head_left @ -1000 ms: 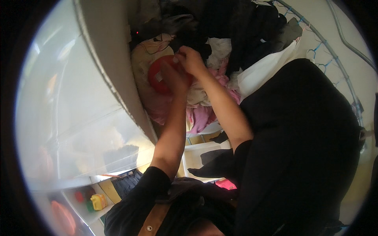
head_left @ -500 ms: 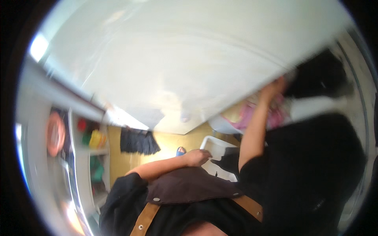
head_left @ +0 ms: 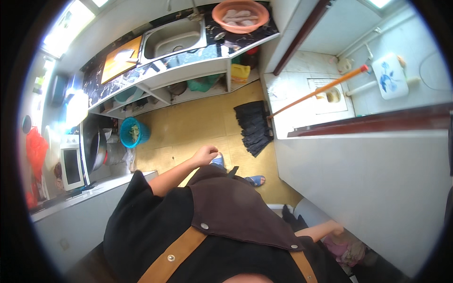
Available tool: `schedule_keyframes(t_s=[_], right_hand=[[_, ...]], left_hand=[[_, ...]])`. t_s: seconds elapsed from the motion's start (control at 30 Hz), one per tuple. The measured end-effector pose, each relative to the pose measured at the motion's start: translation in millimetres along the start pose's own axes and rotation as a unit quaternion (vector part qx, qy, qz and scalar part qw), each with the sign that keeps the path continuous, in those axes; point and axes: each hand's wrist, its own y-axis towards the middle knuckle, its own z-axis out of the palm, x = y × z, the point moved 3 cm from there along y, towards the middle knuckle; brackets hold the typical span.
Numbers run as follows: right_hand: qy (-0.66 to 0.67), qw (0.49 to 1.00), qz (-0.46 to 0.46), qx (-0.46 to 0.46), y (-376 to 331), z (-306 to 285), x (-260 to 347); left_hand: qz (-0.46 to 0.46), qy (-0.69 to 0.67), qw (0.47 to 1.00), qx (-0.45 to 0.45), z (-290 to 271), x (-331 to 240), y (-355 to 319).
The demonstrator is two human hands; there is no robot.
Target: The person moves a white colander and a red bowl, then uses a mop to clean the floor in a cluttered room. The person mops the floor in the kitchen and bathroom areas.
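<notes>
My left hand hangs in front of my body above the floor, its fingers loosely curled together with nothing visible in them. My right arm reaches out to the lower right. The right hand is beside the wall's edge, just above a bundle of pink and pale cloth. Its fingers are partly hidden and blurred, so their grip does not show. A dark brown apron with tan straps covers my front.
Ahead are a counter with a steel sink, a cutting board and an orange basin of pale pieces. A blue basket stands left. On the floor lies a black mat; an orange pole leans across the doorway.
The view has swung left, from the pale wall to the kitchen. My right hand and the pink cloth now appear at the lower right. The left hand stays before my body.
</notes>
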Motion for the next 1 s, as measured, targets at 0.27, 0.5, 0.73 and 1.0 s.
schedule_keyframes(t_s=[0.27,0.5,0.73,1.0], right_hand=[[-0.071,0.9,0.349,0.251,-146.4,121.8,-120.1],[-0.311,0.794,0.089,0.514,-263.0,268.2,-26.0],[-0.173,0.871,-0.304,0.346,-194.4,465.6,225.7],[0.123,0.924,-0.129,0.338,-133.8,565.1,351.9]], left_hand=[[-0.108,-0.104,0.987,-0.053,-63.4,126.3,-43.3],[-0.16,-0.196,0.957,-0.144,-80.0,176.9,-57.1],[-0.282,-0.289,0.901,-0.156,-49.6,274.4,-98.1],[-0.429,-0.241,0.854,-0.171,-92.4,274.3,-137.7]])
